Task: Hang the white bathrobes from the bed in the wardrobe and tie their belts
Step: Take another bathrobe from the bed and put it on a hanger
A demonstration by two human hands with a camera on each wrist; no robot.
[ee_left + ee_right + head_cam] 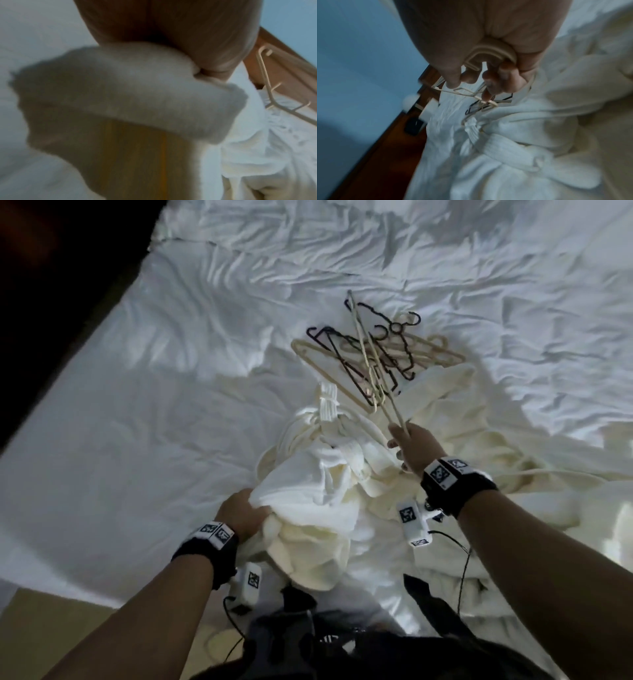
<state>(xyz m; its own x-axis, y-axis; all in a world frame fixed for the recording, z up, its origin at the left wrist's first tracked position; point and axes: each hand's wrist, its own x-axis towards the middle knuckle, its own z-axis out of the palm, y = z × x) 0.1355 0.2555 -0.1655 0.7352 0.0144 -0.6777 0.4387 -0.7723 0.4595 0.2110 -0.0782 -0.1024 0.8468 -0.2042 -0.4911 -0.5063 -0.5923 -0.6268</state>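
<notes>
Step in hand: pairing a hanger with a robe, still at the bed (144, 378), wardrobe not in view.

Your right hand (412, 451) is closed round a beige hanger (371, 361), fingers curled over its hook end per the right wrist view; the hanger is lifted and tilted, its far end up over the hanger pile (373, 350). That pile, dark and beige ones tangled, lies on the sheet just beyond the robes. I can't tell whether your hanger is fully clear of it.

Your left hand (241, 513) grips a bunched fold of the near robe (308, 508), fingers buried in the terry; the left wrist view shows cloth pinched under the thumb. The robe is a crumpled heap at the bed's near edge, with a knotted belt (327, 402) at its far end. A second robe (479, 446) lies to its right, touching it.

Next, as I judge it: lift the hanger free of the pile, then find the collar. You hold a mid-fold, not a shoulder, so regrip with the left, open the neck and feed one hanger arm into a sleeve. The knotted belt looks likely to snag; loosen it first. Belt tying comes after hanging.
</notes>
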